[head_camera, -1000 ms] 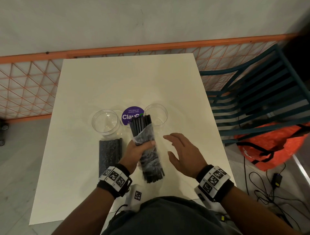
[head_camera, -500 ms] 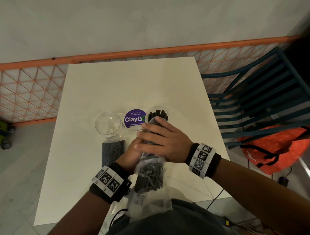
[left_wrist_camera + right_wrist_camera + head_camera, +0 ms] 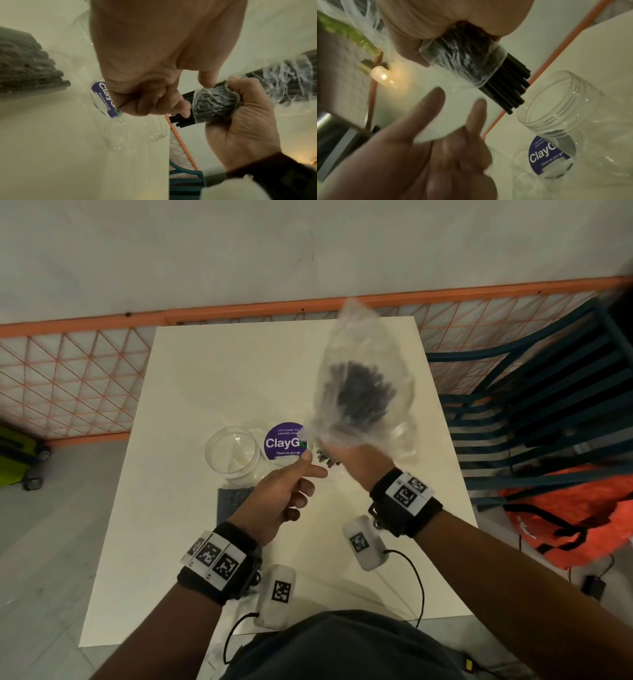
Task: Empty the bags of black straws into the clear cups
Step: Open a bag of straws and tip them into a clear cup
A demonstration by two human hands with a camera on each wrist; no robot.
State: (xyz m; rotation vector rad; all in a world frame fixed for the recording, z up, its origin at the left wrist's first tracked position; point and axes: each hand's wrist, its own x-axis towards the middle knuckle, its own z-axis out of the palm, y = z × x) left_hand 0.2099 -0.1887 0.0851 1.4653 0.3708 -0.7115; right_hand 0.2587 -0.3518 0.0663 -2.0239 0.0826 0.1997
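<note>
My right hand (image 3: 349, 463) grips a clear bag of black straws (image 3: 363, 392) by its open end, with the bag's closed end pointing up over the white table (image 3: 239, 364). The straw ends (image 3: 506, 92) stick out below the fist, close to the mouth of a clear cup (image 3: 559, 102). In the head view that cup is hidden behind the hand and bag. My left hand (image 3: 294, 487) hovers beside the bag with index and thumb out and holds nothing. A second clear cup (image 3: 233, 453) stands empty to the left. Another bag of straws (image 3: 233, 498) lies flat behind my left hand.
A purple round sticker (image 3: 282, 441) lies between the cups. An orange mesh fence (image 3: 68, 371) runs behind and left of the table. A teal slatted chair (image 3: 548, 405) and an orange bag (image 3: 565, 508) are on the right, past the table's edge.
Half a second ago both hands held the bag low and tilted at the right cup. Now my left hand has let go and drawn back, and the right hand has swung the bag upright.
</note>
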